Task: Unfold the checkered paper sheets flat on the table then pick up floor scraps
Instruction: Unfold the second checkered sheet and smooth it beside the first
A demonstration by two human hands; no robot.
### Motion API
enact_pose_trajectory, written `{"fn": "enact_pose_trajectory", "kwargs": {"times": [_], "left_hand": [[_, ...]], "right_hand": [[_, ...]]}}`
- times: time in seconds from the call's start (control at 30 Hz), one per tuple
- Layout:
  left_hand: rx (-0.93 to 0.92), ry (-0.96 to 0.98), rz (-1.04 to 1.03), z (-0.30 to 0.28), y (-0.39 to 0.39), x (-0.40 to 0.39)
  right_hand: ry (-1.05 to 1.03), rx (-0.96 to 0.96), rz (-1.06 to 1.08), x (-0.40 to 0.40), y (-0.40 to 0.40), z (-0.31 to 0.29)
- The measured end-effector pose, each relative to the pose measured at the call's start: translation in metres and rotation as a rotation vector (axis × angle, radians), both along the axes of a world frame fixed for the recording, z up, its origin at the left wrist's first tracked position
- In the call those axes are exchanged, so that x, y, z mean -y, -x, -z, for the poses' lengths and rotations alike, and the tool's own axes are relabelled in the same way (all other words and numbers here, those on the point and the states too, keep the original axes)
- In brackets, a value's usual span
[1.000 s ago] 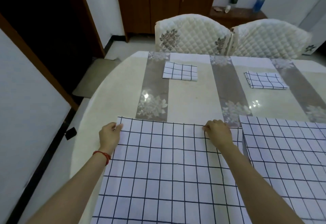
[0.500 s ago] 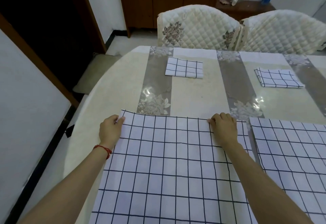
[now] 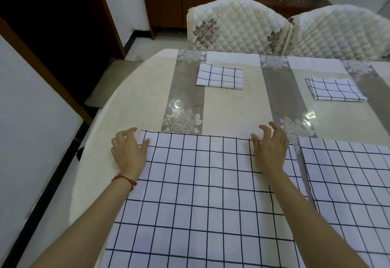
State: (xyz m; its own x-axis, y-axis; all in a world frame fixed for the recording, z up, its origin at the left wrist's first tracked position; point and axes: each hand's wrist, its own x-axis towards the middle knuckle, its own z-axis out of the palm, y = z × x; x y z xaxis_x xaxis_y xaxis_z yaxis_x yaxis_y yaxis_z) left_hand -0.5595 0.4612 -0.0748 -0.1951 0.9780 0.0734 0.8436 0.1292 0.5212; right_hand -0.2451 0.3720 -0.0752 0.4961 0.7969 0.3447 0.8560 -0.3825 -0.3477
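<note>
A large white sheet with a dark grid lies unfolded on the near part of the table. My left hand rests at its far left corner, thumb on the paper, fingers spread. My right hand hovers over the far edge toward the right, fingers apart and lifted, holding nothing. A second unfolded checkered sheet lies beside it on the right. Two folded checkered sheets sit farther back: one in the middle, one at the right.
The oval table has a glossy cream and grey floral cover. Two quilted chairs stand at its far side. A small dark scrap lies on the floor left of the table. Wooden cabinets and bottles stand behind.
Both hands have opened from pinching the sheet's far edge; the right hand's fingers have lifted off the paper. The sheet lies flat and the camera has tilted down a little.
</note>
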Motion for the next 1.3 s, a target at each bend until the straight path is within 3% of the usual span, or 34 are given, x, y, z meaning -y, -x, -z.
{"fn": "enact_pose_trajectory", "kwargs": {"times": [0.13,0.27,0.43,0.67,0.87,1.03,1.3], "left_hand": [[-0.107,-0.126,0.34,-0.002,-0.048,0.044],[-0.17,0.042,0.606,0.015,-0.089,0.085],[-0.309,0.068,0.634,0.033,-0.083,0.096],[-0.32,0.111,0.622,0.037,-0.083,0.095],[-0.333,0.09,0.622,0.039,-0.083,0.095],[-0.341,0.092,0.637,0.041,-0.082,0.095],[-0.329,0.201,0.512,0.033,-0.089,0.097]], "right_hand": [[-0.063,-0.026,-0.099,0.002,0.046,-0.009],[0.168,-0.108,-0.297,0.013,0.088,0.004],[0.446,-0.067,-0.401,0.025,0.069,0.028],[0.471,-0.19,0.079,0.05,0.01,0.014],[0.45,-0.104,-0.331,0.077,0.104,0.024],[0.454,-0.117,-0.069,0.118,0.056,0.027],[0.47,-0.148,-0.027,0.131,0.043,0.02]]}}
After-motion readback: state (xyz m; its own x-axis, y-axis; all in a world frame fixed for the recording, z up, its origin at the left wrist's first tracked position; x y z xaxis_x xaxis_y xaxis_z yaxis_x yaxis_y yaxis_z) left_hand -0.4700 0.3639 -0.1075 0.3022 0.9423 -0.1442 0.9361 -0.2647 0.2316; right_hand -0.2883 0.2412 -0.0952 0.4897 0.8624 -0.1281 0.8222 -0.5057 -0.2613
